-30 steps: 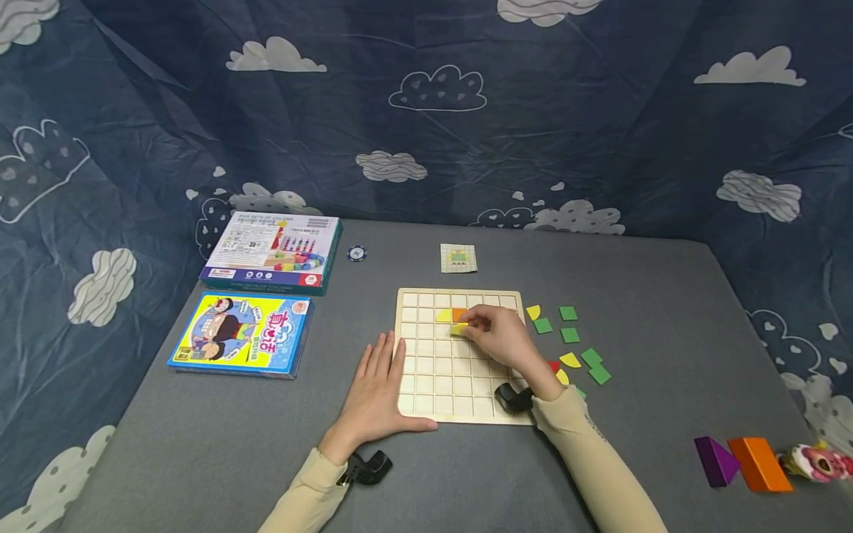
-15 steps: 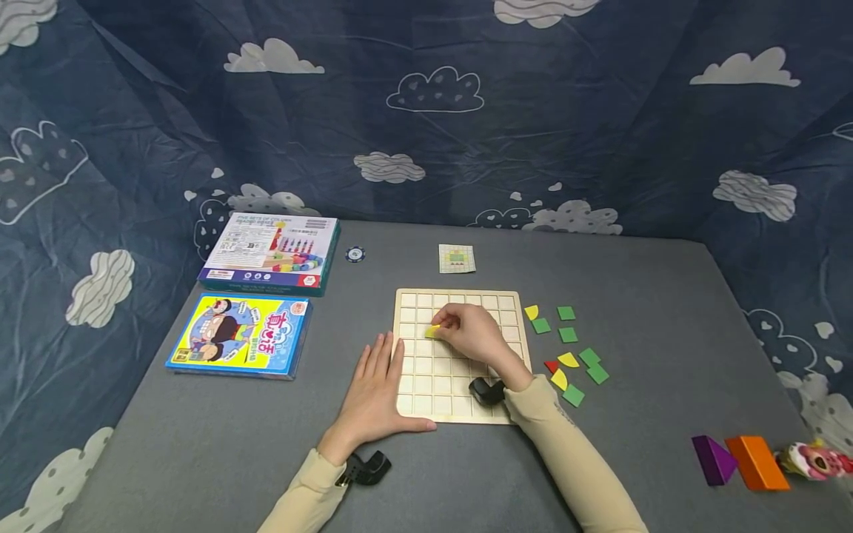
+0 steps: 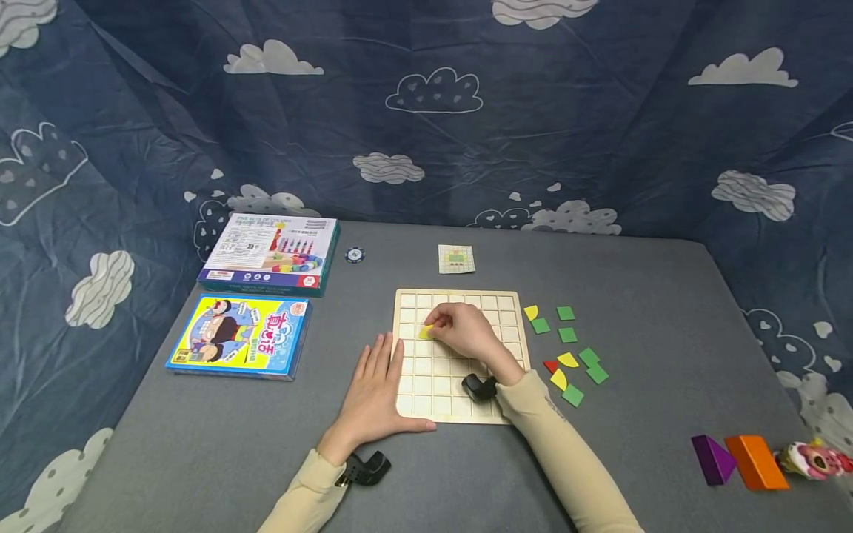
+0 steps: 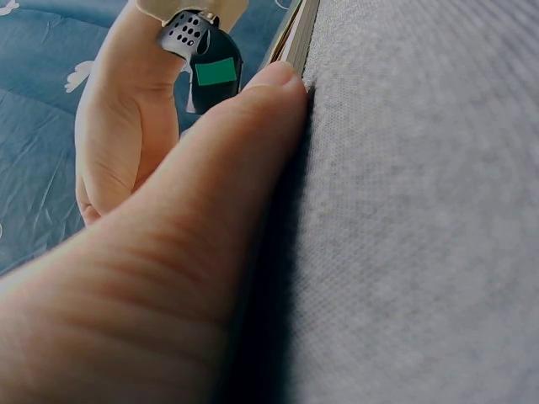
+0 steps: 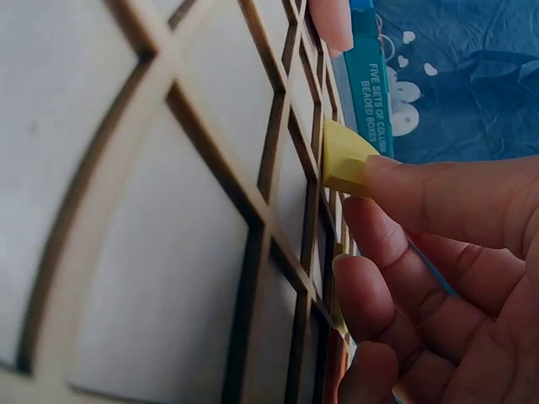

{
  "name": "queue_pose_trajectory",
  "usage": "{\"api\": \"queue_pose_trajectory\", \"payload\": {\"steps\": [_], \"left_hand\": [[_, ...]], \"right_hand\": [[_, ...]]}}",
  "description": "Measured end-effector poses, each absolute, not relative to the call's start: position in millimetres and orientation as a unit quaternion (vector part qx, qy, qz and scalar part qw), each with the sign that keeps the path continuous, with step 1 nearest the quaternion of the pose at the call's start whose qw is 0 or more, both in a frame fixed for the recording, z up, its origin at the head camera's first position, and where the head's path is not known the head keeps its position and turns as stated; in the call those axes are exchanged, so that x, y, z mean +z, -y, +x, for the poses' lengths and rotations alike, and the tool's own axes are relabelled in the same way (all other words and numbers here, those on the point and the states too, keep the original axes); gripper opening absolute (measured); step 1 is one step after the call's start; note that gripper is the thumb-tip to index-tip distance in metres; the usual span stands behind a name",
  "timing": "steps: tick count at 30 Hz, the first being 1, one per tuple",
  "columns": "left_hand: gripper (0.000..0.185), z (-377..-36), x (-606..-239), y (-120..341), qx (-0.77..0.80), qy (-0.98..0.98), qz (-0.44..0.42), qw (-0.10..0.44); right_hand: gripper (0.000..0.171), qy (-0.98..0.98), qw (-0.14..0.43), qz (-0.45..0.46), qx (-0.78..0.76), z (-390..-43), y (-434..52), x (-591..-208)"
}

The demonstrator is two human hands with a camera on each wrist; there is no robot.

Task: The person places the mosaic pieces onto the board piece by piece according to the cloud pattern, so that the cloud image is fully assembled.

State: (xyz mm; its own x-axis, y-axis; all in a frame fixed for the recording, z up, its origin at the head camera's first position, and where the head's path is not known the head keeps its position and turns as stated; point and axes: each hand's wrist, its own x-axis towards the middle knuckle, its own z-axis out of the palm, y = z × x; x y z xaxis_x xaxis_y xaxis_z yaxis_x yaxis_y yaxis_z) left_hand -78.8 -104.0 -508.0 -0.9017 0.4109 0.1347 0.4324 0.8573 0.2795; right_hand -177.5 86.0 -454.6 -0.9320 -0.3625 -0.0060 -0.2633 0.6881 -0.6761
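1. our right hand (image 3: pixel 466 333) is over the upper left part of the board (image 3: pixel 509 348), fingers curled and pinching a yellow piece (image 3: pixel 425 332) by one edge. the right wrist view shows the yellow piece (image 5: pixel 345 157) tilted, one edge down at a grid line, not yet flat in a cell.

2. our left hand (image 3: pixel 373 392) lies flat at the board's near left edge, fingers straight and holding nothing. the left wrist view shows its thumb (image 4: pixel 210 210) pressed against the board's side. we judge this steadies the board, so we keep that pressure while the piece goes down.

3. to seat the piece well, we should line its straight edges up with the cell's ridges first, then lower the raised side. pushing it down while skewed would likely leave it riding on a ridge.

4. we should let go only when it lies level, and lift the fingers straight up so they don't drag it out.

5. the loose pieces lie just right of the board: green squares (image 3: pixel 566 313), yellow quarters (image 3: pixel 531 312) and a red one (image 3: pixel 550 366).

6. a small card (image 3: pixel 456 259) lies beyond the board. we cannot read its pattern, so we would check it before committing to the cell.
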Motion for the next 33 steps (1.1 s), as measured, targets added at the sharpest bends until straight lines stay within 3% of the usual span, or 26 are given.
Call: {"api": "queue_pose_trajectory", "payload": {"steps": [33], "left_hand": [[0.134,-78.8,-506.9,105.0,-0.156,0.962,-0.221,0.031]], "right_hand": [[0.009,-0.934,0.090,-0.162,-0.306,-183.4,-85.9,-457.8]]}}
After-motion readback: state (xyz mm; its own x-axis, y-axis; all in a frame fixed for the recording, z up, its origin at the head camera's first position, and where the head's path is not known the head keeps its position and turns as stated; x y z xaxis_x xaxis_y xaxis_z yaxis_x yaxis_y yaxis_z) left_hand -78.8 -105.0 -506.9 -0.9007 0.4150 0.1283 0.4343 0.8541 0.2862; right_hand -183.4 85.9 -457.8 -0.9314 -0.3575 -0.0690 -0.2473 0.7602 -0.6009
